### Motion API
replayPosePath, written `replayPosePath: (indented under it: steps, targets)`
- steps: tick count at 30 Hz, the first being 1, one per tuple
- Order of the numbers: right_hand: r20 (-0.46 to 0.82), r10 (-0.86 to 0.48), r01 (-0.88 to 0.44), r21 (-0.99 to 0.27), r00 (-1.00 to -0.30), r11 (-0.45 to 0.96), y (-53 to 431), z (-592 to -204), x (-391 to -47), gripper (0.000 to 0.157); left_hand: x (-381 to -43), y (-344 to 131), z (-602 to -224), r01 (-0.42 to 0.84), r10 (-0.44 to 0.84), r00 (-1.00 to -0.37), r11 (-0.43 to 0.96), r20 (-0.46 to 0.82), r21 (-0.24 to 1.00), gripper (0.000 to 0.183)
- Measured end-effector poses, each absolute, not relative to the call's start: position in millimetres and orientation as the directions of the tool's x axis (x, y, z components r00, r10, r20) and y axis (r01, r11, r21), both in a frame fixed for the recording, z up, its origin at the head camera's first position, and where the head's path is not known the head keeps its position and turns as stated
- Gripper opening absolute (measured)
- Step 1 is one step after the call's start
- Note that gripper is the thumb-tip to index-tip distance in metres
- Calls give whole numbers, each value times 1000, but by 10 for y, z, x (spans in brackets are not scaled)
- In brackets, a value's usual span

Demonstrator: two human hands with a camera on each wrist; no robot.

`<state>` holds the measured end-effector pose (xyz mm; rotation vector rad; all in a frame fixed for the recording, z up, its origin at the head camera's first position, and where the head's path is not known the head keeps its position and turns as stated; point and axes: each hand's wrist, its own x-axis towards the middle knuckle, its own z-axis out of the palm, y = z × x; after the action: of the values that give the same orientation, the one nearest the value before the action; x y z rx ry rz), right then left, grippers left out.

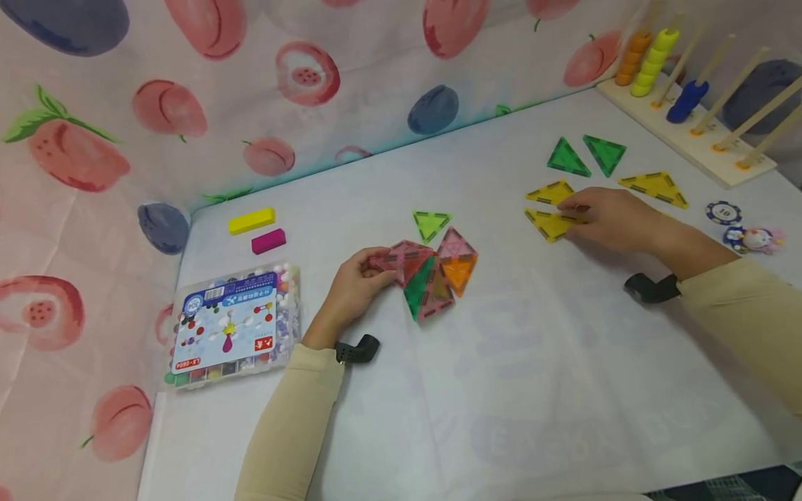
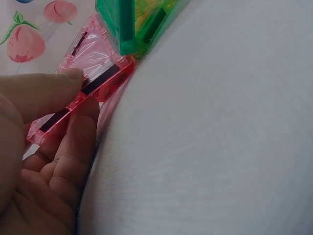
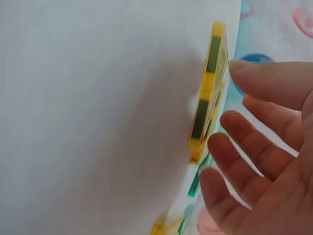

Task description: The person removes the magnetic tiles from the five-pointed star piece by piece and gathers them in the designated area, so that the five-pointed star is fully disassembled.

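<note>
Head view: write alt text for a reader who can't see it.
A person's left hand pinches a pink tile in a cluster of coloured tiles on a white table, while the right hand is at yellow triangular tiles. A clear labelled box lies at the picture's left, a peg board at upper right.

Prob. a play/learning corner, home or classrm unclear: white-topped table (image 1: pixel 501 390) under the L hand's (image 1: pixel 354 289) grip, colourful see-thru tiles (image 1: pixel 432 289) at it, fruit-print cloth (image 1: pixel 370 42) behind, molecule-pic box (image 1: pixel 225 327) to its L, bead-peg rack (image 1: pixel 695 125) far R.
</note>
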<state>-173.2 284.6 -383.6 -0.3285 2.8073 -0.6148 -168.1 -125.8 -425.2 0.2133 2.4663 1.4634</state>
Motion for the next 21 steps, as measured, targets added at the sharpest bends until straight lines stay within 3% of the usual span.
replayPosePath:
  steps: [6, 13, 21]
  targets:
    - [-206, -258, -153, -420, -944, 895, 2760, -3879, -1758, 61, -1687, -1252, -4260, -5, 259, -954, 483, -149, 875, 45]
    - [-196, -249, -155, -396, -949, 905, 2656, -3893, -1794, 60, -1686, -1258, -4256, -3, 267, -953, 469, -145, 883, 47]
    - [-137, -319, -217, -488, -938, 846, 2341, -3717, -1671, 54, -1694, -1258, -4248, -7, 263, -953, 473, -148, 881, 47]
